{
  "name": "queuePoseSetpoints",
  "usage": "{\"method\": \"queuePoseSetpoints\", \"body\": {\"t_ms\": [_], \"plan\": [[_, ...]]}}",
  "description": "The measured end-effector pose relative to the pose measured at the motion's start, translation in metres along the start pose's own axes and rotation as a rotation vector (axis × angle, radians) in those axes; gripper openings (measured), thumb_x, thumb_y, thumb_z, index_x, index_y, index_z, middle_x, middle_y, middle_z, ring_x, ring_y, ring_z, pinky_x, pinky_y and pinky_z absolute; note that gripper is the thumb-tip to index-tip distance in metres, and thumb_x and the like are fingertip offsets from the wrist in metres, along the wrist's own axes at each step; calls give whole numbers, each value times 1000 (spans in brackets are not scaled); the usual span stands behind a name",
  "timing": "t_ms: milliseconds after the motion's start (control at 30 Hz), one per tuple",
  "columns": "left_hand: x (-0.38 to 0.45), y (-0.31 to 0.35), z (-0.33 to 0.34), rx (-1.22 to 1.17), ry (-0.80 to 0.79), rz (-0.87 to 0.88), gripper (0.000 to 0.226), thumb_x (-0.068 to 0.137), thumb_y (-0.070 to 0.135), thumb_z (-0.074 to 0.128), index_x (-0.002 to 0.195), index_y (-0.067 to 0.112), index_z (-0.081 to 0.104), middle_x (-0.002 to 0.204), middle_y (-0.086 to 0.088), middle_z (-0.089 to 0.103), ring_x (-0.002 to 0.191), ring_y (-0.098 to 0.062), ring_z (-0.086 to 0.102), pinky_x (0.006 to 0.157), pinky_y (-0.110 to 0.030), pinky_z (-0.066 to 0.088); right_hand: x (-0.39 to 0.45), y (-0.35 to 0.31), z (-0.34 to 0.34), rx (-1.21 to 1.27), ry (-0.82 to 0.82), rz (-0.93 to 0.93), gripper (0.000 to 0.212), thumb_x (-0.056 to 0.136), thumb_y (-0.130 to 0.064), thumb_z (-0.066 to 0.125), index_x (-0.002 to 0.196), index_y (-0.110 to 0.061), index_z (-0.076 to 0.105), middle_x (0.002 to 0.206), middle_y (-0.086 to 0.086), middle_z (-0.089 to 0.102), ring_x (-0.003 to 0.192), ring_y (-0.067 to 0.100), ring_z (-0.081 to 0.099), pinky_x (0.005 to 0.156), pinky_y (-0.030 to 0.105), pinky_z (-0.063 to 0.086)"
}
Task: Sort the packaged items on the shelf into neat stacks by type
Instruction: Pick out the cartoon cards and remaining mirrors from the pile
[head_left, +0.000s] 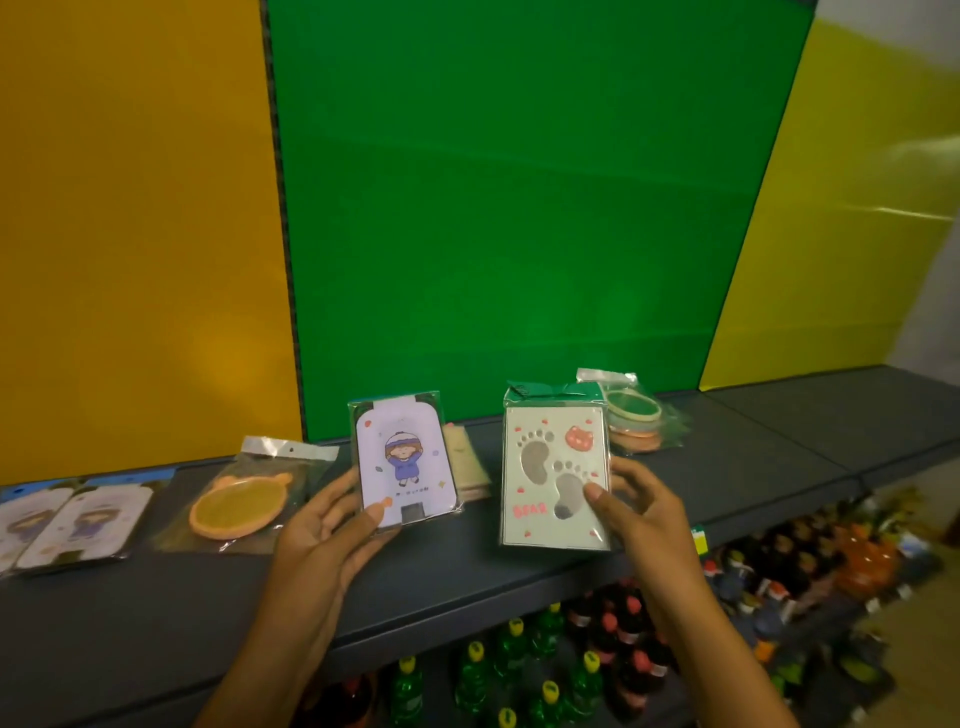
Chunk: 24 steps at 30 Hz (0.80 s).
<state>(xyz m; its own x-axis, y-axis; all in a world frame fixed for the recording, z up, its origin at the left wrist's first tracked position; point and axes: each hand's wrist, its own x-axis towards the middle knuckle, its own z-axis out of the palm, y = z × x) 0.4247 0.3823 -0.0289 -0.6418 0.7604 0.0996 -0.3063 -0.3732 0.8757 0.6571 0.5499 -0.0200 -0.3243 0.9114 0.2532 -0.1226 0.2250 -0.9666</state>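
My left hand (332, 525) holds up a wrapped card with a cartoon girl in a blue coat (405, 462), thumb on its lower front. In my right hand (631, 509) is a wrapped pale card with grey footprints and a red bear face (550, 467), pinched at its right edge with the thumb on the front. Both cards are upright above the dark shelf (467, 561). Two more girl cards (78, 519) lie at the far left. An orange bear-eared round item (234, 499) in a clear bag lies beside them. Round packaged items (636, 415) are stacked at the back right.
A beige packet (467, 462) lies flat behind the girl card. Orange, green and yellow panels back the shelf. Below the shelf edge stand rows of green and dark bottles (545, 670). Bare shelf surface stretches to the right (779, 441).
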Motion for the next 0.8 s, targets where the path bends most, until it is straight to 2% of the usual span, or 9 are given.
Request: {"method": "queuePoseSetpoints", "body": {"t_ms": [200,267,367,467,567,633,700,733,800], "plan": [[38,-24,24,7,-34,-2,43,84,-4,59,124,12,56,108,-5,73,96,-19,71,71,-24,59,32,14,-21,-35,68,-14,23,88,-1,64,110,-8,62,98,2,72,75,9,73,57,19,55],[55,-30,31,9,-40,-3,44,85,-4,59,125,12,55,112,-6,71,96,-20,71,71,-24,59,50,19,-24,-65,74,-13,22,88,-1,65,108,-9,63,98,2,72,77,11,73,57,20,56],[83,-35,42,-14,-47,5,47,85,-4,59,129,12,53,117,-9,68,98,-23,70,78,-31,59,85,21,-28,-131,78,-36,25,86,-3,67,110,-11,64,105,8,71,89,21,72,65,30,60],[109,-39,52,-30,-53,24,49,84,-5,59,130,10,52,118,-11,67,98,-25,70,79,-32,58,116,21,-31,-157,92,-55,32,87,-3,67,117,-11,60,99,11,72,85,22,72,71,41,61],[129,-42,61,-26,-56,38,67,69,5,73,132,13,50,114,-15,68,96,-26,71,73,-29,59,136,24,-35,-145,102,-77,39,88,-3,66,122,-18,55,96,14,71,89,26,72,75,45,60],[138,-44,66,-40,-39,40,85,53,17,81,132,17,50,110,-17,68,93,-25,71,69,-27,59,146,28,-40,-151,101,-94,42,88,-4,65,123,-24,53,96,11,71,89,22,72,70,41,61],[145,-47,73,-39,-27,40,91,47,24,90,130,20,51,105,-16,71,92,-25,72,69,-28,59,157,32,-45,-164,85,-102,41,89,-5,64,122,-27,53,98,8,71,89,20,72,64,34,60],[147,-50,76,-32,-18,43,85,53,21,89,129,20,51,103,-16,71,92,-25,71,69,-28,59,163,34,-48,-181,71,-106,39,90,-4,64,121,-26,55,100,7,70,88,19,71,61,30,59],[153,-54,82,-5,8,63,62,73,2,73,128,20,51,102,-15,72,92,-26,71,69,-28,59,174,39,-51,-217,33,-112,32,90,-1,61,113,-23,59,101,5,67,85,14,70,59,27,58]]}}
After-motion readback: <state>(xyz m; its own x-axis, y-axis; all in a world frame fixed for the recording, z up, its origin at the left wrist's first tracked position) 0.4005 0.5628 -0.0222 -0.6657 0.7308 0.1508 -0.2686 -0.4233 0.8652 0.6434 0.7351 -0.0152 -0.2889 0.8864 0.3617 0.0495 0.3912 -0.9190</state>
